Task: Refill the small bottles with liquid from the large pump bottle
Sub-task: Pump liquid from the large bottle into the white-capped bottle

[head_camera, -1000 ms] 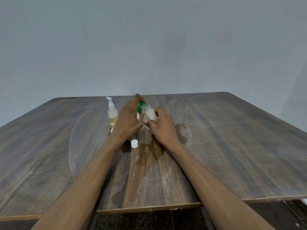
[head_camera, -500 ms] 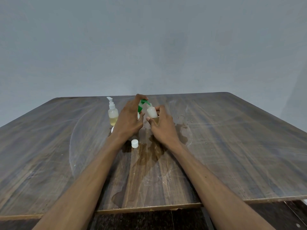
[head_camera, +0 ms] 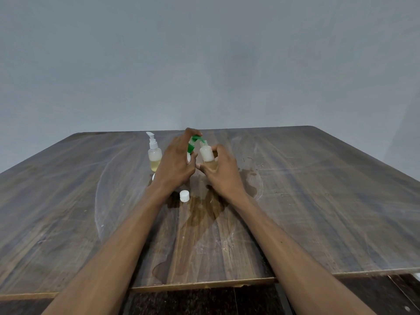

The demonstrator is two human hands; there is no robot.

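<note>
- Holding a small bottle [head_camera: 207,153] upright above the wooden table [head_camera: 318,201], the right hand [head_camera: 223,172] has its fingers and thumb curled round the lower half; the bottle is frosted, uncapped, with yellowish liquid at the bottom.
- At 11 o'clock from that bottle, and touching or nearly touching its open neck, is the green pump nozzle [head_camera: 195,142] of the large pump bottle, whose body is almost wholly hidden behind the left hand.
- Left hand [head_camera: 176,163] covers the pump bottle, its fingers curved over the green pump head and a fingertip on top; whether it grips the body or only presses the pump I cannot tell.
- At 9 o'clock from the hands stands a second small bottle [head_camera: 154,155], clear, fitted with a white pump top, about half full of pale yellow liquid.
- At 6 o'clock from the left hand, a loose white cap [head_camera: 184,196] lies on the table, between the two wrists.
- A wet patch [head_camera: 202,212] darkens the wood below the hands, and another wet mark [head_camera: 252,183] lies at 3 o'clock from the right hand.
- No label or writing can be read on any bottle.
- Count: two small bottles, one pump bottle, one loose cap.
</note>
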